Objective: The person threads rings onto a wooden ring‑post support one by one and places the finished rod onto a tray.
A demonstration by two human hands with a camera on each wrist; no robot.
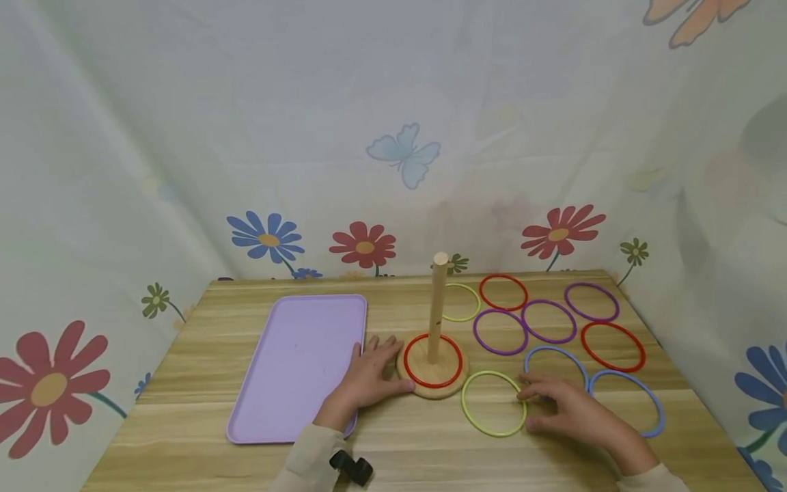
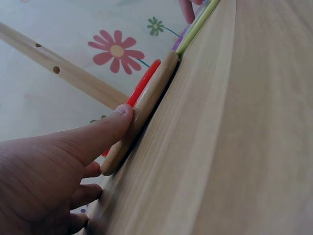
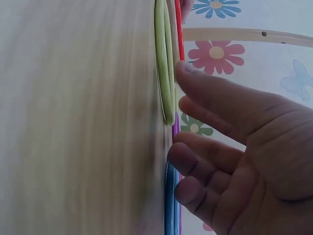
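A wooden peg stand (image 1: 437, 307) with a round base stands on the table. One red ring (image 1: 408, 372) lies around its peg, flat on the base. My left hand (image 1: 367, 377) holds the base's left edge, thumb at the front and fingers at the side; the left wrist view shows the thumb (image 2: 124, 113) on the rim. Just right of the stand lies a yellow-green ring (image 1: 494, 435). My right hand (image 1: 568, 410) hovers at that ring's right side, fingers loosely bent and nothing between them. In the right wrist view its thumb (image 3: 195, 81) is beside the yellow-green ring (image 3: 164, 63).
A purple tray (image 1: 301, 362) lies to the left, partly behind my left forearm. Right of the stand are several more rings: purple (image 1: 501, 354), red (image 1: 615, 324), blue (image 1: 663, 413) and another yellow-green one (image 1: 461, 320). A flowered cloth (image 1: 393, 82) hangs behind the table.
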